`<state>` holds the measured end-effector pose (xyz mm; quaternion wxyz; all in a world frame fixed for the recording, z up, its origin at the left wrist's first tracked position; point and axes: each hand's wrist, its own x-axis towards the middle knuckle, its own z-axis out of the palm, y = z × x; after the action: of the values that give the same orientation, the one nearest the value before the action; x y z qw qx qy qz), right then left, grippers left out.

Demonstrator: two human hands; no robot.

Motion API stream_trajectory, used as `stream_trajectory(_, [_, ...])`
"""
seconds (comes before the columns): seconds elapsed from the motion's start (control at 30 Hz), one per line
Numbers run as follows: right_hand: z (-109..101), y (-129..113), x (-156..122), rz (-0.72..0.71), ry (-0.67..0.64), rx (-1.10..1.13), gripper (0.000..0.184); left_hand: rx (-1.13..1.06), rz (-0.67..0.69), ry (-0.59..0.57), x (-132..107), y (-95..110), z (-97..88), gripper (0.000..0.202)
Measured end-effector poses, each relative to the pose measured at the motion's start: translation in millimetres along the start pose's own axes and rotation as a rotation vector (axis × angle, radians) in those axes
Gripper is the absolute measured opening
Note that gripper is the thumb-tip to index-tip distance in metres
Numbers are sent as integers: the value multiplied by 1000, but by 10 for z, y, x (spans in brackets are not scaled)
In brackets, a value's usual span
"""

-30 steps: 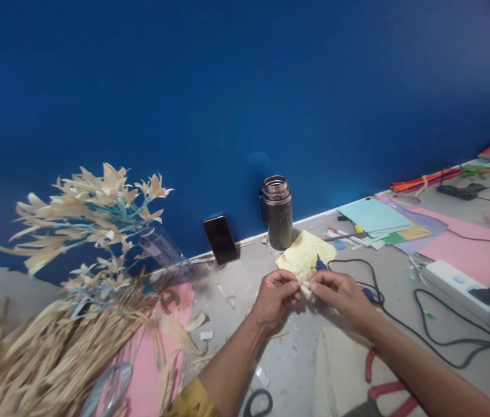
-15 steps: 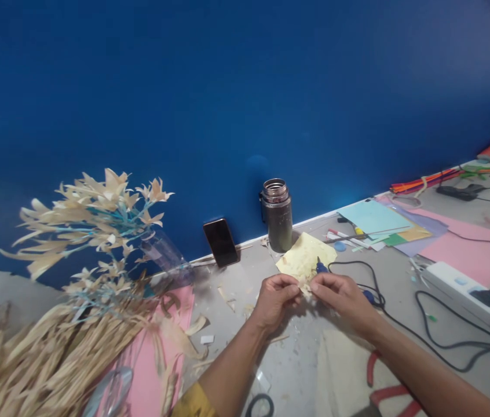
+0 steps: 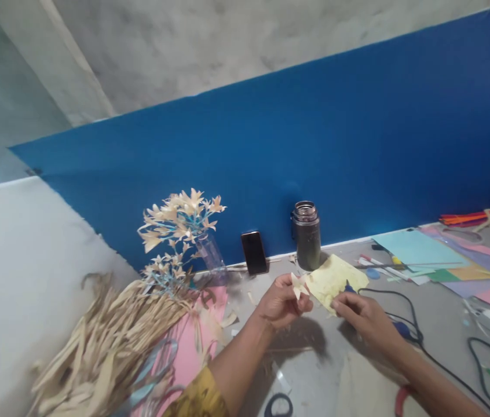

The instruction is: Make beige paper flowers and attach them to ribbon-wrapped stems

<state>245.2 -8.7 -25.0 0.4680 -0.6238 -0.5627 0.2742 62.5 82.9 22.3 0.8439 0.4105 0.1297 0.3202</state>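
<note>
My left hand (image 3: 285, 304) is closed on a small cream-coloured flower (image 3: 299, 286), its pointed petals spread above the fingertips. The petals look like dried husk. To its right, my right hand (image 3: 360, 313) is closed, thumb and fingers together at the lower edge of a stained yellow paper sheet (image 3: 325, 281). Whatever it may hold is too small to make out. A blue tool's dark pointed tip (image 3: 348, 286) shows over the paper, just behind my right hand; the tool is partly hidden.
At left, dried husks (image 3: 92, 353) lie beside pink paper (image 3: 199, 336), with similar flowers (image 3: 179, 214) on blue stems behind. A phone (image 3: 254, 253) and an uncapped flask (image 3: 307, 237) stand near the blue wall. Coloured sheets (image 3: 419, 249), a black cord (image 3: 445, 379) and scissors handle (image 3: 278, 404) lie around.
My hands, together over the flower before, have come apart. The flower stays in my left hand, now turned with its petals in sight. The camera view has tilted up and turned left.
</note>
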Motion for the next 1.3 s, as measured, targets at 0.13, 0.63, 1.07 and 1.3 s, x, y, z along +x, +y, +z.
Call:
stream_trajectory(0.13, [15,69,-1,-134,-10,-153,34,-17,20,34,-309,2,49,37])
stream_trajectory(0.63, [-19,139,-52,-306,-163,-400,31,-60,57,246,-1001,-518,-128,33])
stream_trajectory(1.07, [8,181,-54,-265,-200,-396,34,-96,170,248,-993,-484,-175,27])
stream_trajectory(1.3, [-15,211,-59,-264,-176,-407,32,-114,182,293,-987,-472,-196,30])
